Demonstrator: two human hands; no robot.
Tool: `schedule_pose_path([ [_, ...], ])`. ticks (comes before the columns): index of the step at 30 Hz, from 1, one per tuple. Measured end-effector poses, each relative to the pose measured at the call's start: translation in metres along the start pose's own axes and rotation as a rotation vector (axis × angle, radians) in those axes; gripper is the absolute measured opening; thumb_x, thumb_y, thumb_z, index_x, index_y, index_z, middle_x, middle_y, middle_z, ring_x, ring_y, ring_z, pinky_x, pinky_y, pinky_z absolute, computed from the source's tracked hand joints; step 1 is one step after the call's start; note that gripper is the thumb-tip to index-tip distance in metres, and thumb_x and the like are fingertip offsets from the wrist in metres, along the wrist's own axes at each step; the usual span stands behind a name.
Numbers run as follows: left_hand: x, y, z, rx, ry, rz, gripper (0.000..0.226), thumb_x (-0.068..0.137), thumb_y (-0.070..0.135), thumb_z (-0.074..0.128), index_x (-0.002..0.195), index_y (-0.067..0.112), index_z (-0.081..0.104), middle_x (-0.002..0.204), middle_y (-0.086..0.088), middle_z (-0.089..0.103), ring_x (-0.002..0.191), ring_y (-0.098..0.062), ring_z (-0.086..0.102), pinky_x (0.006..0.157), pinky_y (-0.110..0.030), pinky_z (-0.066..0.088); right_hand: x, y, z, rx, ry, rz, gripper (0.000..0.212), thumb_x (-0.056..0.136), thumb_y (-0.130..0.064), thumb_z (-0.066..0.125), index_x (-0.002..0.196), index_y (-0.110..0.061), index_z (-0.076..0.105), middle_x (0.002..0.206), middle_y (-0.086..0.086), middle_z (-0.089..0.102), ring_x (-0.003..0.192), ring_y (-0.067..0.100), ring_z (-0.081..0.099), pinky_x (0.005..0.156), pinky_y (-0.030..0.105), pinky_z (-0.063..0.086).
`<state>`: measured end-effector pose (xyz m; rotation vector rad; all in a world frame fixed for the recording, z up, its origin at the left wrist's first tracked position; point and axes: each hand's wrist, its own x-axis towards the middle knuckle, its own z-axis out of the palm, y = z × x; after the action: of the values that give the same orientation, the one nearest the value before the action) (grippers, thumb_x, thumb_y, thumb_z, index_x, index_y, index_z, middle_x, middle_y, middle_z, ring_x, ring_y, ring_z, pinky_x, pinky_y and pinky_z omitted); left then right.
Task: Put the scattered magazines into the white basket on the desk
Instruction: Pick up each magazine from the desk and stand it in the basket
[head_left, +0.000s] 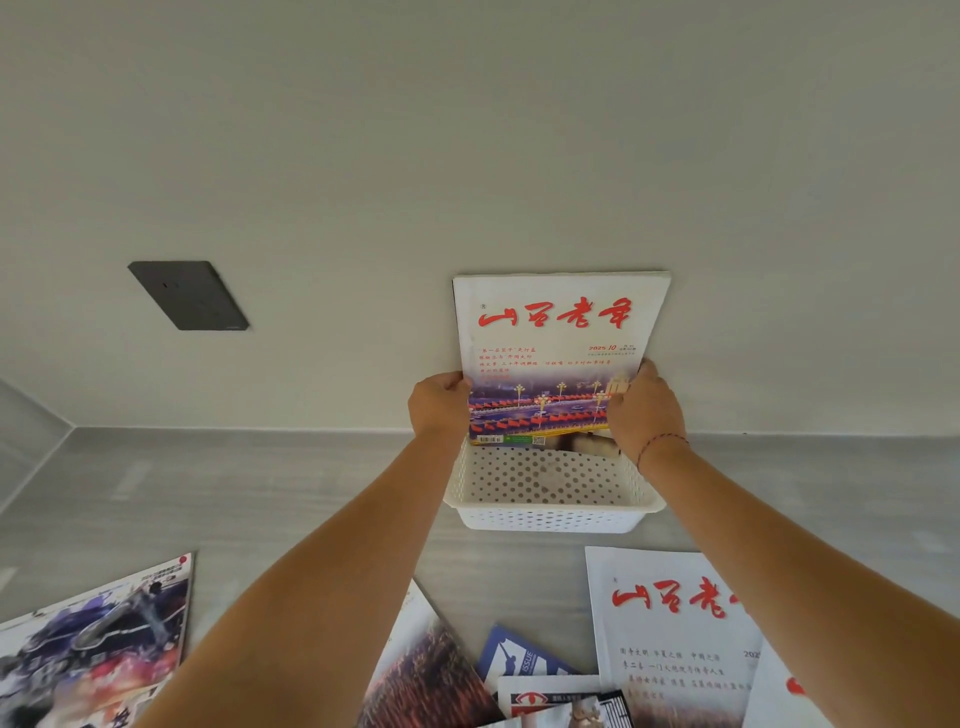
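A white perforated basket (550, 512) stands on the grey desk against the wall. A white magazine with red characters (558, 332) stands upright in its far side, leaning on the wall. My left hand (439, 402) grips its left edge and my right hand (644, 410) grips its right edge, both just above the basket rim. More magazines lie flat near me: a dark illustrated one (98, 644) at the left, a white one with red characters (670, 634) at the right, and several overlapping in the middle (431, 675).
A dark wall plate (189, 295) sits on the wall to the left. The grey desk (208, 488) runs to a corner at the far left. A red string bracelet is on my right wrist.
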<state>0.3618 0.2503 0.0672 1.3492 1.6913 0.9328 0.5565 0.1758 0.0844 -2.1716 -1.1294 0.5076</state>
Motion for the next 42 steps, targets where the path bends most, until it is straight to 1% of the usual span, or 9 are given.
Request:
schedule_pose_path([
  [5,-0.001,0.000,-0.007,-0.020,0.021,-0.033,0.023,0.090,0.017,0.054,0.107,0.012,0.069,0.105,-0.007,0.071,0.066,-0.010,0.056,0.057,-0.015,0.041,-0.002,0.000,-0.005,0.018,-0.014,0.015,0.041,0.089,-0.009,0.052,0.127,-0.006,0.038,0.123,0.017,0.055,0.106,0.034,0.059,0.086,0.043,0.054],
  [8,-0.005,-0.001,-0.014,-0.012,0.016,-0.071,0.031,0.091,0.019,0.055,0.120,0.011,0.062,0.121,-0.006,0.065,0.092,-0.019,0.062,0.080,-0.023,0.045,-0.004,0.000,-0.009,0.014,-0.003,0.024,0.037,0.089,-0.008,0.052,0.124,-0.005,0.039,0.121,0.018,0.056,0.104,0.034,0.059,0.082,0.040,0.053],
  [14,-0.039,-0.046,-0.055,0.062,-0.016,-0.057,0.042,0.090,0.026,0.057,0.128,0.010,0.054,0.129,-0.007,0.060,0.119,-0.023,0.055,0.101,-0.031,0.039,-0.039,0.006,-0.006,0.057,0.104,-0.005,0.045,0.086,-0.008,0.054,0.127,-0.006,0.038,0.125,0.018,0.047,0.110,0.035,0.052,0.083,0.040,0.047],
  [17,-0.069,-0.098,-0.097,0.112,0.037,-0.118,0.043,0.090,0.028,0.058,0.129,0.011,0.054,0.130,-0.008,0.058,0.119,-0.023,0.054,0.100,-0.031,0.038,-0.087,0.003,0.018,0.053,0.142,-0.077,0.044,0.081,-0.007,0.060,0.123,-0.009,0.045,0.125,0.014,0.046,0.108,0.033,0.053,0.088,0.043,0.049],
  [26,-0.153,-0.231,-0.266,0.119,0.497,-0.389,0.030,0.090,0.021,0.055,0.117,0.009,0.062,0.116,-0.015,0.066,0.097,-0.031,0.063,0.083,-0.042,0.052,-0.242,-0.075,0.142,0.114,-0.171,-0.384,0.043,0.078,-0.005,0.063,0.119,-0.008,0.050,0.125,0.010,0.048,0.118,0.026,0.047,0.098,0.035,0.043],
  [30,-0.184,-0.271,-0.317,-0.091,0.687,-0.626,0.036,0.086,0.023,0.062,0.118,0.006,0.059,0.118,-0.021,0.062,0.104,-0.036,0.059,0.094,-0.044,0.047,-0.302,-0.112,0.194,0.051,-0.580,-0.562,0.049,0.082,-0.008,0.059,0.129,-0.011,0.045,0.136,0.007,0.042,0.127,0.023,0.043,0.106,0.028,0.035],
  [33,-0.197,-0.293,-0.341,-0.275,0.700,-0.757,0.042,0.086,0.026,0.063,0.118,0.000,0.057,0.117,-0.022,0.063,0.107,-0.037,0.060,0.097,-0.046,0.046,-0.343,-0.128,0.229,-0.048,-0.825,-0.739,0.060,0.084,-0.011,0.055,0.141,-0.020,0.035,0.150,0.001,0.029,0.137,0.018,0.032,0.113,0.026,0.026],
  [37,-0.202,-0.305,-0.362,-0.691,0.665,-0.830,0.045,0.086,0.022,0.064,0.123,-0.002,0.054,0.119,-0.020,0.062,0.109,-0.032,0.061,0.096,-0.039,0.048,-0.378,-0.133,0.259,-0.243,-0.931,-0.800,0.065,0.088,-0.023,0.053,0.146,-0.029,0.023,0.158,-0.006,0.013,0.144,0.015,0.017,0.118,0.032,0.019],
  [42,-0.202,-0.308,-0.373,-1.065,0.624,-0.811,0.035,0.087,0.017,0.063,0.118,0.001,0.056,0.105,-0.013,0.066,0.089,-0.023,0.065,0.077,-0.026,0.052,-0.394,-0.125,0.273,-0.348,-0.909,-0.795,0.063,0.089,-0.023,0.053,0.145,-0.028,0.026,0.156,-0.007,0.021,0.144,0.014,0.016,0.119,0.032,0.011],
])
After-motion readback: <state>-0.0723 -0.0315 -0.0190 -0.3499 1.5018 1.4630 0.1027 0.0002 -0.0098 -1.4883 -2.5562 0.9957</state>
